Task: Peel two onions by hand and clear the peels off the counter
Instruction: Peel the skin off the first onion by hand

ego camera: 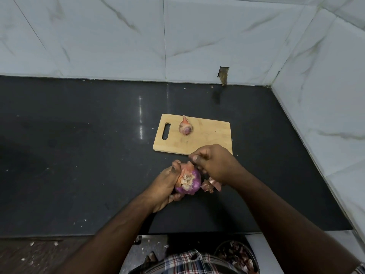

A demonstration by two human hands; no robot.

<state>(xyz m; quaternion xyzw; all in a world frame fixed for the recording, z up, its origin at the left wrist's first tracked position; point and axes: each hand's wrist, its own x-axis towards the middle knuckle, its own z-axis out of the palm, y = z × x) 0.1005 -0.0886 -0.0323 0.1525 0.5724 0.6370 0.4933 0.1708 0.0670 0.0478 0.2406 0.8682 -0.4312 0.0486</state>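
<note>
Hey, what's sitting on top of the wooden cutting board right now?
One onion lies on the cutting board, near its handle slot, some papery skin still on. The right hand covers the board's near right corner, so anything there is hidden.

The surface [79,155] is a dark, polished stone slab, which fills the middle of the view from 9 o'clock to 3 o'clock; small pale crumbs are scattered on it, and a bright vertical reflection of light [140,115] shows near the centre. Behind it, at 12 o'clock, stands a wall [118,36] of large white tiles with grey marble veins; a second tiled wall [325,95] meets it at 2 o'clock and makes a corner. Low in the back wall, near 1 o'clock, there is a small rough hole [223,75]. At 7 o'clock, under the front edge, a brownish floor [29,256] with pale specks is visible.
</note>
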